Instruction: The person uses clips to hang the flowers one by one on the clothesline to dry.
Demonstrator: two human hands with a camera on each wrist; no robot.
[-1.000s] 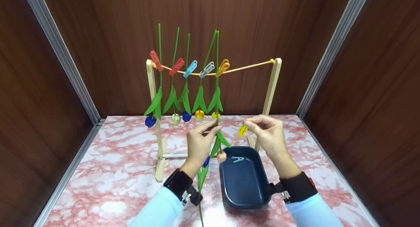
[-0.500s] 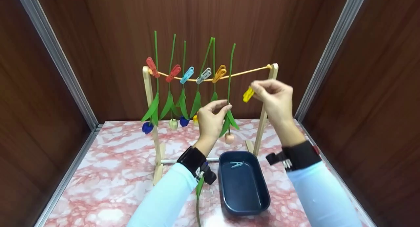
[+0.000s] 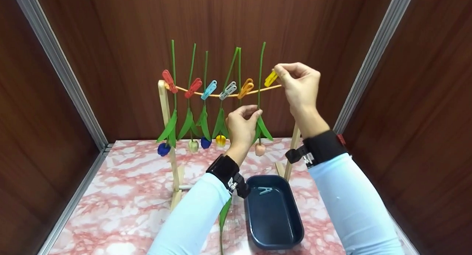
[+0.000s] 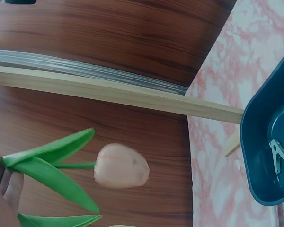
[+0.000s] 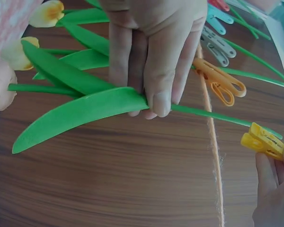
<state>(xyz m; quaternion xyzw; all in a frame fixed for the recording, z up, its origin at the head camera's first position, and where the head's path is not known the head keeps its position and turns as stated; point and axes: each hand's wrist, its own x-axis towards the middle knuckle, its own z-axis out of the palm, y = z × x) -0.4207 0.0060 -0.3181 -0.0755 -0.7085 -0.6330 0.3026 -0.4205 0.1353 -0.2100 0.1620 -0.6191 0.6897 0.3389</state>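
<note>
A pale pink artificial tulip (image 3: 260,149) hangs head down from my left hand (image 3: 243,126), whose thumb and fingers pinch its stem just above the leaves. The upper stem crosses the orange string (image 3: 271,88). In my right hand (image 3: 303,86) is a yellow clothespin (image 3: 271,78), pinched by its handle end just above the string, right of that stem. The right wrist view shows the yellow clothespin (image 5: 262,141) apart from the string, near the stem's upper end. To the left, several tulips hang upside down under red, blue, grey and orange clothespins (image 3: 245,88).
A dark blue tub (image 3: 274,218) on the marbled table holds a pale blue clothespin (image 3: 264,190). Another tulip's green leaf (image 3: 225,212) shows beside the tub, partly behind my left arm. Wooden posts (image 3: 165,100) carry the string; brown panels enclose the table.
My left hand has raised the pink tulip and carried it right, bringing its stem across the string. The right hand has lifted the yellow clothespin up to string height.
</note>
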